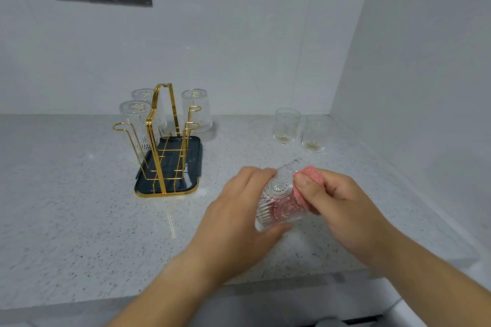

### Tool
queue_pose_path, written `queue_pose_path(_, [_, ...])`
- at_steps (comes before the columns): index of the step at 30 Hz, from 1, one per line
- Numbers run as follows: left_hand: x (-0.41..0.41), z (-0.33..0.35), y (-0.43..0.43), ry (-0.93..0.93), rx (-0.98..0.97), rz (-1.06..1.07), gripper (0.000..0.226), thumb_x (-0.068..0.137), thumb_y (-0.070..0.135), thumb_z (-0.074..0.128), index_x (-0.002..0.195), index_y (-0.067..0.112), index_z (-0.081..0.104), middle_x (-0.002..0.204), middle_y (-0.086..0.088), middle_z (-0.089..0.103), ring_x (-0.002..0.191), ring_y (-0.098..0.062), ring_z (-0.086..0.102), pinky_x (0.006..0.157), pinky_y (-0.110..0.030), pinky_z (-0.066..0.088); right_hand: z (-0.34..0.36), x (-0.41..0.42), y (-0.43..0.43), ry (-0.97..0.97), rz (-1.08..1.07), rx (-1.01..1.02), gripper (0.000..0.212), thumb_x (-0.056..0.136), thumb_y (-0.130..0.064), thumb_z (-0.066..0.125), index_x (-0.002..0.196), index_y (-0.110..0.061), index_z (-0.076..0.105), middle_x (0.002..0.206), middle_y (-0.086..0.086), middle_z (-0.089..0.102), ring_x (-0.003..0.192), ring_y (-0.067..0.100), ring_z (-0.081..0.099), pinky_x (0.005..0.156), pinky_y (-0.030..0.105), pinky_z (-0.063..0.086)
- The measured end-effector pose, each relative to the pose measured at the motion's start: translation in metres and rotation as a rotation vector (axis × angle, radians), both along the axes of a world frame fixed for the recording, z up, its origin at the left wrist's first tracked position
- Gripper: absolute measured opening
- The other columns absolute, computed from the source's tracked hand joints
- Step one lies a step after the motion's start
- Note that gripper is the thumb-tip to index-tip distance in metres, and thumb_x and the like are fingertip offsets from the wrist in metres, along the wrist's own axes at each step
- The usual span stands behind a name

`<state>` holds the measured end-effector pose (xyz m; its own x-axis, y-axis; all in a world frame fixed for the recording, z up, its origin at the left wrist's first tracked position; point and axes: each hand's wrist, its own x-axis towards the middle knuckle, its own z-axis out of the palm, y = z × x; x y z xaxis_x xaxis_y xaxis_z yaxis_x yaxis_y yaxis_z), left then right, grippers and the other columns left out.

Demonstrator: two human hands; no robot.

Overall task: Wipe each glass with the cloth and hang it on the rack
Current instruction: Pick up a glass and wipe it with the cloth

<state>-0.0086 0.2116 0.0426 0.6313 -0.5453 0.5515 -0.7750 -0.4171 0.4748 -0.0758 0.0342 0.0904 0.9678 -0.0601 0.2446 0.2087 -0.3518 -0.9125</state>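
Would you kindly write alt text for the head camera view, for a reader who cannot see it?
A person's left hand holds a patterned glass tilted above a speckled counter while the right hand wipes it with a pink cloth. Three glasses hang upside down on a gold rack; two glasses stand upright to the right.

Open bench (66, 207) runs along the near left and between the gold rack (170, 164) and the upright glasses (287, 126) far right, which seem close to the side wall (425, 87).
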Motion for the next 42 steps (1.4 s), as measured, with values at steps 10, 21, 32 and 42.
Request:
queue_pose_path(10, [-0.003, -0.001, -0.008, 0.898, -0.48, -0.133, 0.047, 0.085, 0.03, 0.082, 0.128, 0.031, 0.064, 0.112, 0.008, 0.076, 0.096, -0.007, 0.073, 0.074, -0.023, 0.058, 0.019, 0.013, -0.015, -0.08, -0.221, 0.232, 0.068, 0.112, -0.038, 0.032, 0.059, -0.012, 0.066, 0.085, 0.011, 0.081, 0.092, 0.014, 0.078, 0.1, 0.027, 0.043])
queue_pose_path(21, [0.009, 0.009, -0.024, 1.151, -0.962, -0.332, 0.055, 0.09, 0.04, 0.068, 0.13, 0.002, 0.068, 0.123, -0.019, 0.073, 0.109, -0.028, 0.072, 0.092, -0.034, 0.059, -0.038, 0.012, 0.045, 0.008, -0.069, 0.33, 0.06, 0.095, -0.063, 0.028, 0.151, -0.046, 0.04, 0.138, -0.042, 0.049, 0.135, -0.019, 0.041, 0.119, 0.014, 0.028])
queue_pose_path(32, [-0.008, 0.001, -0.033, 1.242, -1.06, -0.32, 0.052, 0.087, 0.045, 0.066, 0.128, 0.013, 0.073, 0.132, -0.013, 0.072, 0.123, -0.026, 0.068, 0.106, -0.039, 0.051, -0.047, 0.029, 0.044, -0.092, -0.119, 0.5, 0.052, 0.104, -0.056, 0.038, 0.148, -0.032, 0.051, 0.135, -0.025, 0.065, 0.127, -0.005, 0.059, 0.11, 0.022, 0.047])
queue_pose_path(42, [0.012, 0.011, -0.033, 1.12, -1.153, -0.198, 0.078, 0.082, 0.052, 0.075, 0.141, 0.009, 0.048, 0.108, -0.016, 0.072, 0.088, -0.029, 0.075, 0.074, -0.039, 0.058, -0.072, 0.019, 0.068, -0.085, -0.047, 0.78, 0.053, 0.107, -0.044, 0.03, 0.082, -0.005, 0.057, 0.083, 0.014, 0.049, 0.084, 0.025, 0.042, 0.089, 0.048, 0.033])
